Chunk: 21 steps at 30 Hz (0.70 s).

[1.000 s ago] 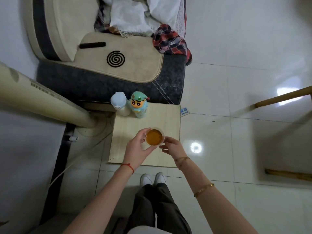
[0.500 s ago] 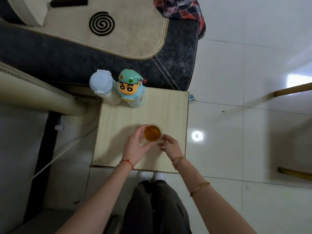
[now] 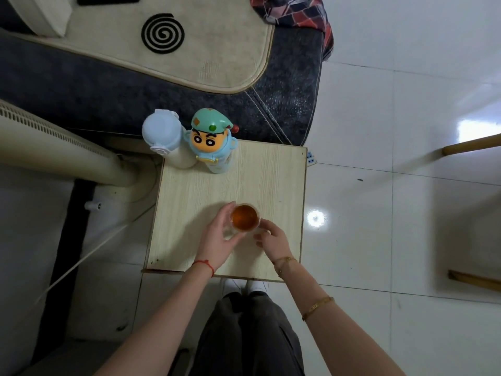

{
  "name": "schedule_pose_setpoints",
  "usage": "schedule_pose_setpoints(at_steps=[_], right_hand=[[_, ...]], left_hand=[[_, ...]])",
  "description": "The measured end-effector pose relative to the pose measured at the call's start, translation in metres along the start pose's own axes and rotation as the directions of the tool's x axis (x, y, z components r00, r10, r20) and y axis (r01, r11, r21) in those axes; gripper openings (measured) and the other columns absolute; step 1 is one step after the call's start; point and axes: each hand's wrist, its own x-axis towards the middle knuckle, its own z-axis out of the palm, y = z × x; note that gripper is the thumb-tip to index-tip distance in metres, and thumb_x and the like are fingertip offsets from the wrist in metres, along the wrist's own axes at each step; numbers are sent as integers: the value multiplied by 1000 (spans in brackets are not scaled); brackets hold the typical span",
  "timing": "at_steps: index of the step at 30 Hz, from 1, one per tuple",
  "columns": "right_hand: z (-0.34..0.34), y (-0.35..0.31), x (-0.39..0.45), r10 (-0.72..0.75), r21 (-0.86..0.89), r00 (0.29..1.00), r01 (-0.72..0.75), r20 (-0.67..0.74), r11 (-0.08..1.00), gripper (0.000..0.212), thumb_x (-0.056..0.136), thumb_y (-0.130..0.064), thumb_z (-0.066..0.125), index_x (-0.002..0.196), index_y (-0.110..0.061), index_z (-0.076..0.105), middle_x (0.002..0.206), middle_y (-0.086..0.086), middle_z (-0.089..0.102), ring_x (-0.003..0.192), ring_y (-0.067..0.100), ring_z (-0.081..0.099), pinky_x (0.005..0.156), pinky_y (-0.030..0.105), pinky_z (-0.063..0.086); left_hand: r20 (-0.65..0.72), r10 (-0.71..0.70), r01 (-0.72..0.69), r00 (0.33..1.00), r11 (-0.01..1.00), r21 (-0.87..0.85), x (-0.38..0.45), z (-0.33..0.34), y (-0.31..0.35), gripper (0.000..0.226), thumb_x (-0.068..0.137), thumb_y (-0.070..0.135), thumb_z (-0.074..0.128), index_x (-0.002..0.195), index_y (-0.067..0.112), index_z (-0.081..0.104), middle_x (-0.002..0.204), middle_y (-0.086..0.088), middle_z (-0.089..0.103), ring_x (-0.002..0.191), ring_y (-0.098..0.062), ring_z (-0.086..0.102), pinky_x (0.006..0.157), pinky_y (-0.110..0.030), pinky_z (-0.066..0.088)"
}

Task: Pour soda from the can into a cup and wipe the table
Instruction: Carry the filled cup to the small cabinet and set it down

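A small clear cup point(image 3: 244, 219) full of amber drink stands on the light wooden table point(image 3: 282, 180), a little right of its middle. My left hand point(image 3: 218, 240) curls around the cup's left side, thumb and fingers on its wall. On the other side, my right hand point(image 3: 272, 240) has its fingertips beside the cup's lower right; whether they touch it I cannot tell. No can and no cloth show in view.
At the table's far left corner stand a white lidded bottle point(image 3: 162, 134) and a cartoon-figure bottle point(image 3: 212, 142). Behind them is a dark sofa with a beige mat point(image 3: 189, 50). A cream fan heater point(image 3: 54, 147) lies left. Wooden chair legs point(image 3: 471, 143) stand right.
The camera has tilted down and come closer to the table. Both hands stay at the cup, which remains in about the same spot on the table.
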Motion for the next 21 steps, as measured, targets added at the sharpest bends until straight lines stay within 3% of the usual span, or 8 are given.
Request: schedule_pose_setpoints(at_steps=[4,9,14,21], right_hand=[[-12,-4,-19,-43,-271,998,28,-47,962,43,99,-13,40,142,-13,44,143,7,47,130,26,47,109,33,37],[-38,-18,-64,-129,-625,992,93,-12,775,53,99,-26,45,149,-13,30,151,10,35,138,30,31,115,40,29],[-63,-53,-127,-261,-750,965,168,-6,639,58,99,-32,47,150,-14,26,152,8,34,139,31,29,114,42,31],[-92,-91,-213,-419,-791,906,216,-55,572,58,99,-36,45,150,-16,26,151,5,35,141,28,26,112,43,33]], left_hand=[[-45,-46,54,998,982,181,-18,-15,19,76,85,28,73,150,26,33,151,6,43,138,-14,41,110,-29,36],[-2,-50,47,999,909,414,-61,-47,51,77,88,30,70,152,25,28,154,2,39,138,-18,42,106,-30,40],[34,-5,-13,999,869,495,-101,-74,96,74,89,26,68,152,25,27,155,-1,38,139,-19,40,109,-33,39],[97,156,-183,983,804,566,-146,-94,157,68,91,22,65,150,18,32,156,-4,35,143,-19,32,118,-35,30]])
